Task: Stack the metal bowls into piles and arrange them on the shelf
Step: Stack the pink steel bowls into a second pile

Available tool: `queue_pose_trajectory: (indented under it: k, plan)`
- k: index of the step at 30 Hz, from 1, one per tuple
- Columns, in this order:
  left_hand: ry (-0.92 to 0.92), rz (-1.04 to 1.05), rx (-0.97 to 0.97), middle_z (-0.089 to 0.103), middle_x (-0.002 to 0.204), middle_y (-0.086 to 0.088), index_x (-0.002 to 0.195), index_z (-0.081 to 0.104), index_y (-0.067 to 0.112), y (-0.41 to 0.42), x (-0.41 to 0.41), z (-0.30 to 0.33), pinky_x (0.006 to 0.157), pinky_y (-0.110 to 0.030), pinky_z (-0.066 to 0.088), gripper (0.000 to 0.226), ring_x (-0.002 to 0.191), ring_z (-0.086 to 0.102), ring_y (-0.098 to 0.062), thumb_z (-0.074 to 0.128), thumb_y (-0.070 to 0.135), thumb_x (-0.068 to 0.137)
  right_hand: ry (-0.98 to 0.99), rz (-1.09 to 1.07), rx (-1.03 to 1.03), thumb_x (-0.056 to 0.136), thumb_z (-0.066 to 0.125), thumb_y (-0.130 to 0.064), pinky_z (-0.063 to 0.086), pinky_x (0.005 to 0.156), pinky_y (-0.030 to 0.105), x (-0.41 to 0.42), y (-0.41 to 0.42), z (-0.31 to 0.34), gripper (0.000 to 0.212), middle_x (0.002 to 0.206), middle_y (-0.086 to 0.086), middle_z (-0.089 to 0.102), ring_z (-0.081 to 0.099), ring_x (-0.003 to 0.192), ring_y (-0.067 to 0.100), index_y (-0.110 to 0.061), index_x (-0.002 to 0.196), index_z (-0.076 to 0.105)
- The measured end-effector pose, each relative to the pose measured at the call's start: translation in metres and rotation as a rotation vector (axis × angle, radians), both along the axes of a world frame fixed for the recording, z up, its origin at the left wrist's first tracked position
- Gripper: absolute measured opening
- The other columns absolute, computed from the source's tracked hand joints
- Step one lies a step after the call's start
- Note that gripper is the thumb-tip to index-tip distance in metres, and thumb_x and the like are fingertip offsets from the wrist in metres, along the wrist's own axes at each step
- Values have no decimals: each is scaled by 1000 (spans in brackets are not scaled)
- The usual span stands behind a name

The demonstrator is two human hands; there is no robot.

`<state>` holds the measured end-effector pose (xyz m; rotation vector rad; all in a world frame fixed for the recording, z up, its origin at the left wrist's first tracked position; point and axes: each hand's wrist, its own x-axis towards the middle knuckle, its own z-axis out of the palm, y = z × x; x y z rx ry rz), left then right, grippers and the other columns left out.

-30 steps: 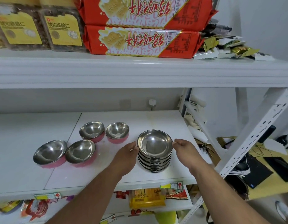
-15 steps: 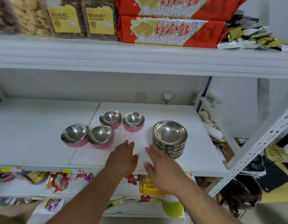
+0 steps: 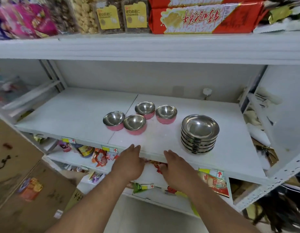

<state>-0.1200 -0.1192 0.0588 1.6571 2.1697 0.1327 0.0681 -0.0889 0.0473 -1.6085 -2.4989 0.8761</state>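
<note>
1. Nearest: left hand [image 3: 128, 163] & right hand [image 3: 177, 167], palms down at front lip of white middle shelf board [image 3: 81, 111]. Fingers loosely together, flat, gripping nothing.
2. Just beyond, to the right: pile of wide shiny metal bowls [image 3: 199, 133], nested, upright, near front edge. That part looks done.
3. Further back, left of pile: four small pink-sided metal bowls [image 3: 135, 124] in loose cluster, unstacked, some rims touching.
4. Judgement: roughly halfway; pink ones need stacking, then piles lined up.
</note>
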Motion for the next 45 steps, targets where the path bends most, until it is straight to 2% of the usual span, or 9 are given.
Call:
queue_pose_trajectory:
  k: [17, 22, 24, 31, 34, 36, 39, 41, 45]
  plan:
    - [-51, -12, 46, 14, 169, -6, 160, 19, 19, 40, -90, -9, 122, -42, 22, 65, 154, 18, -26, 40, 41, 102, -31, -85, 25, 106, 35, -42, 24, 121, 37, -72, 34, 7, 66, 171, 8, 14, 24, 153, 26, -15, 162, 14]
    - [-149, 39, 173, 54, 145, -7, 146, 42, 26, 77, -157, -2, 100, -40, 48, 48, 127, 55, -29, 46, 34, 99, 35, -224, 10, 106, 41, -38, 35, 113, 35, -123, 65, 12, 59, 160, 11, 38, 40, 144, 27, -9, 156, 30]
    - [-177, 79, 179, 55, 142, -10, 145, 44, 20, 91, -183, -3, 94, -35, 44, 47, 126, 55, -31, 47, 31, 99, 75, -309, -22, 105, 43, -37, 33, 114, 34, -140, 79, 8, 63, 163, 10, 35, 37, 147, 26, -9, 158, 27]
    - [-408, 224, 215, 52, 147, -13, 143, 48, 12, 132, -249, -17, 98, -35, 41, 47, 129, 53, -34, 55, 22, 97, 240, -636, -188, 102, 48, -34, 33, 111, 32, -184, 111, -5, 66, 163, 9, 36, 38, 147, 28, -8, 159, 28]
    - [-539, 380, 164, 43, 155, -17, 151, 38, 6, 148, -264, -25, 107, -36, 36, 61, 139, 44, -35, 59, 24, 97, 380, -786, -273, 94, 52, -39, 46, 104, 39, -193, 119, -12, 74, 140, 8, 55, 58, 123, 27, -8, 157, 30]
    - [-647, 458, 118, 44, 154, -18, 153, 35, 11, 158, -272, -35, 114, -44, 37, 73, 137, 47, -36, 65, 29, 89, 463, -858, -321, 96, 52, -36, 57, 97, 44, -197, 125, -15, 66, 136, 9, 58, 67, 111, 29, -8, 153, 35]
    - [-807, 541, 87, 59, 132, -13, 151, 37, 17, 170, -279, -44, 102, -50, 51, 80, 108, 63, -29, 69, 31, 79, 539, -914, -384, 100, 50, -30, 62, 76, 40, -203, 136, -16, 35, 108, 10, 64, 71, 98, 31, -6, 126, 51]
    - [-911, 606, 71, 59, 117, -13, 151, 38, 16, 174, -278, -45, 94, -46, 56, 69, 91, 62, -22, 67, 20, 88, 598, -925, -423, 98, 51, -27, 59, 57, 31, -205, 142, -22, 38, 94, 13, 67, 70, 77, 29, 5, 118, 57]
    - [-977, 619, 30, 60, 128, -15, 141, 51, 16, 182, -281, -56, 70, -36, 63, 55, 109, 64, -27, 66, 22, 89, 703, -944, -482, 99, 48, -18, 59, 62, 35, -208, 149, -29, 30, 82, 21, 71, 65, 66, 30, 6, 109, 63]
